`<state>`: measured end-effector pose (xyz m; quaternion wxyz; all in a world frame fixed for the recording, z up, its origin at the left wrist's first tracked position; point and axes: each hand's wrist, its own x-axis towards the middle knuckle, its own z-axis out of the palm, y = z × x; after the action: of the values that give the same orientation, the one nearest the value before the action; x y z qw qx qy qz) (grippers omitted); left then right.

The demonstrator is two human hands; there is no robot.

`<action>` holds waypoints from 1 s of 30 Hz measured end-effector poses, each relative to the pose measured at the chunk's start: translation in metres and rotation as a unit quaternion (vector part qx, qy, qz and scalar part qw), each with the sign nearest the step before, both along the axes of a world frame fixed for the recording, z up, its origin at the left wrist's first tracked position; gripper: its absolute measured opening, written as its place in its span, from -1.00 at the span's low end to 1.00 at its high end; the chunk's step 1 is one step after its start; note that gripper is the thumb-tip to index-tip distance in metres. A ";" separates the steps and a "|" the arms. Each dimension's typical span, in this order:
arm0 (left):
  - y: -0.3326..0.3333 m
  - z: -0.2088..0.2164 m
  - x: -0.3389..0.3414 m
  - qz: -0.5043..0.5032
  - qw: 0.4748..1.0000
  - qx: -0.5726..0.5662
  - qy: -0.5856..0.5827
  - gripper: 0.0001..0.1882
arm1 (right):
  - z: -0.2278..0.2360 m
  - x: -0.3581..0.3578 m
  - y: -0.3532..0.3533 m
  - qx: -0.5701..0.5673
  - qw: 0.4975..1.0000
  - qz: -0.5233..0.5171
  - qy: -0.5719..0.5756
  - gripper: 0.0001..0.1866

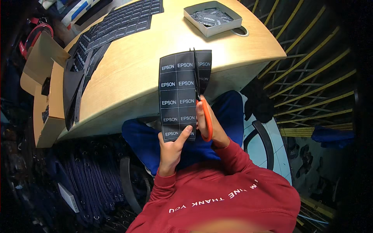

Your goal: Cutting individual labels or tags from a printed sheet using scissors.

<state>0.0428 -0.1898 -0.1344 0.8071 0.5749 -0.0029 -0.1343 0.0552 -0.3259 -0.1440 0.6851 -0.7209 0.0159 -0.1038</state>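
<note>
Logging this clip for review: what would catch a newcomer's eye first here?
At centre, the left hand holds up a black sheet of white-lettered labels while the right hand cuts up it with orange-handled scissors. More black label sheets lie on the curved wooden table at upper left, and a grey tray of cut labels stands at its far edge.

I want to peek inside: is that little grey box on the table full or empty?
Not empty: the grey box has no lid, and small black cut labels lie inside.
</note>
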 end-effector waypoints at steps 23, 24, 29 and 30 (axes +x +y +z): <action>0.000 0.066 0.088 0.095 0.811 0.371 -0.441 -0.33 | 0.003 0.003 -0.010 -0.019 1.000 -0.003 -0.008 -0.43; -0.005 0.074 0.107 0.056 0.823 0.344 -0.449 -0.32 | 0.002 0.004 -0.007 -0.018 1.000 0.005 -0.014 -0.43; -0.021 0.082 0.167 -0.143 0.809 0.372 -0.432 -0.44 | 0.000 0.005 -0.005 0.032 0.999 0.019 -0.016 -0.46; -0.024 0.084 0.169 -0.195 0.856 0.309 -0.366 -0.55 | -0.004 0.007 -0.007 0.031 0.999 0.017 -0.017 -0.46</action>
<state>0.2123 -0.2141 -0.0506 0.4862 0.7899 -0.3686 -0.0622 0.0621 -0.3326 -0.1480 0.7091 -0.6974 -0.0047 -0.1038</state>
